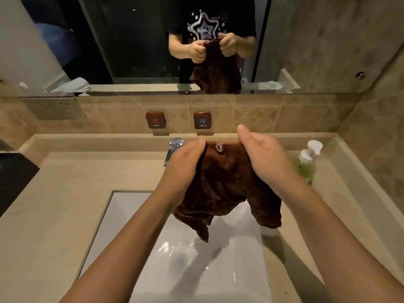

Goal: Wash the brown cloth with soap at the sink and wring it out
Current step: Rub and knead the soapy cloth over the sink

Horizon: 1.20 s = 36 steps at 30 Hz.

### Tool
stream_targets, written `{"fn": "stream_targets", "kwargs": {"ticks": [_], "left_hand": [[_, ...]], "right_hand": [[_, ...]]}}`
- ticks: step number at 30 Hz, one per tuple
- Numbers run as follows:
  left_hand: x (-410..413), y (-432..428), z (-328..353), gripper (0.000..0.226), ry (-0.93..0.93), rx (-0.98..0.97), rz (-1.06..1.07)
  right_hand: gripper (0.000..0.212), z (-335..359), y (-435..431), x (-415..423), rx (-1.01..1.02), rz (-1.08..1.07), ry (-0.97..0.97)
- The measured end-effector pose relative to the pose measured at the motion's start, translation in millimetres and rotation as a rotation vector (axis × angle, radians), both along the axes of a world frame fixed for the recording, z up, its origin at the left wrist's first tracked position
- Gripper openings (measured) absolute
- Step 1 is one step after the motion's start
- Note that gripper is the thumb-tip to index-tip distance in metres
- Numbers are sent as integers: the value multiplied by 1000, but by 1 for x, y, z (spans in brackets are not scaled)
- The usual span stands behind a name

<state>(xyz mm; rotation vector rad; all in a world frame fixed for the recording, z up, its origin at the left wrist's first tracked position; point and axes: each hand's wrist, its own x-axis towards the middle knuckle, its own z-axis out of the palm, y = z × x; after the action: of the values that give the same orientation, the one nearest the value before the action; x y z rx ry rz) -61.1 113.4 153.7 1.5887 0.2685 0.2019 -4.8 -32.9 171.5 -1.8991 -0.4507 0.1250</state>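
I see both sets of fingers pinched shut on the top edge of the brown cloth. Left hand grips the upper left corner, fingers curled over the edge with the thumb on the near side. Right hand clamps the upper right corner, thumb pointing up and far, fingers wrapped behind the fabric where I can't see the tips. A small white hanging loop sits on the top edge between the two hands. The cloth hangs down from the fingers in loose folds, its lower corners dangling above the white sink basin, not touching it as far as I can tell. Water droplets and wet streaks show on the basin floor under the cloth. Outward: the chrome faucet stands just far-left of my left hand, partly hidden by it. A pump bottle of green soap stands on the beige counter to the right, near my right wrist. On the far wall tile, HOT and COLD plaques. The mirror above reflects both hands holding the cloth up.
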Motion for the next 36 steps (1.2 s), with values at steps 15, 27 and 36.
{"fn": "stream_targets", "kwargs": {"ticks": [15,27,36], "left_hand": [[-64,62,-7,46,100,-345,36],[-71,67,-5,48,133,-114,90],[-65,60,-12,53,120,-23,141]], "right_hand": [[36,-28,110,-74,-34,22,-286],[55,-28,126,-96,65,-69,-180],[52,-39,129,-99,126,-157,-88]]}}
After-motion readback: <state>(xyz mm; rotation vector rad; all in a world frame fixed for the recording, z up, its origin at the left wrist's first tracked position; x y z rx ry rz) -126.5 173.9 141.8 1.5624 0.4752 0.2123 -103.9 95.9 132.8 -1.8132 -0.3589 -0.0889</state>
